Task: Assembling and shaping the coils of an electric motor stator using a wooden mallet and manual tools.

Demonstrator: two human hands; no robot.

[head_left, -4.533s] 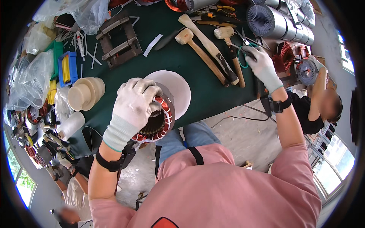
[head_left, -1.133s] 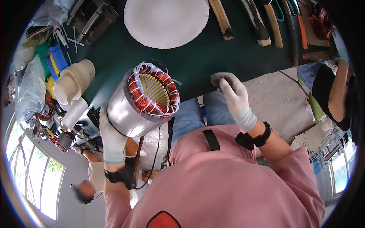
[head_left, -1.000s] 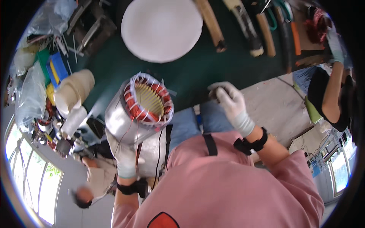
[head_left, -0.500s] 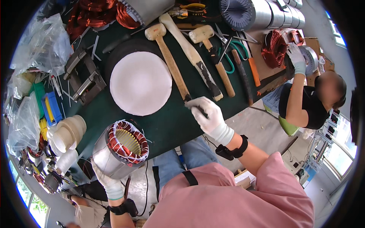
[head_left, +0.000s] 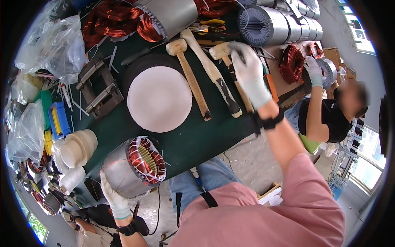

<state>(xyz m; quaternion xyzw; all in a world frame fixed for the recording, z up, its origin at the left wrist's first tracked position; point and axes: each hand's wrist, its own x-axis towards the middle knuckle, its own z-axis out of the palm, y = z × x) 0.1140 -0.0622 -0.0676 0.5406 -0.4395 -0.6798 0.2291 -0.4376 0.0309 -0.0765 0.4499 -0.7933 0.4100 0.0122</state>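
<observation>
A motor stator (head_left: pixel 119 171) with a grey metal casing and laced copper windings lies tilted at the table's near edge, its open end turned to the right. My left hand (head_left: pixel 113 197), in a white glove, grips its lower left side; some fingers are hidden behind the casing. At the far side my gloved right hand (head_left: pixel 250 74) hovers over the tools, smeared by motion. It is beside the pale head of a short mallet (head_left: pixel 219 51) and covers where the scissors lay. What its fingers hold, if anything, does not show. Left of it lies a long-handled mallet (head_left: pixel 190 76).
A white round pad (head_left: pixel 159 99) sits mid-table near a metal frame (head_left: pixel 101 88). Copper coils (head_left: pixel 111 22) and stator cores (head_left: pixel 259 26) line the back. Plastic bags (head_left: pixel 53 49) and a blue bin (head_left: pixel 59 119) stand left. A person (head_left: pixel 325 111) handles coils at right.
My right hand has left the long mallet's handle end and moved up and right over the scissors. The stator has turned slightly, with my left hand still on it.
</observation>
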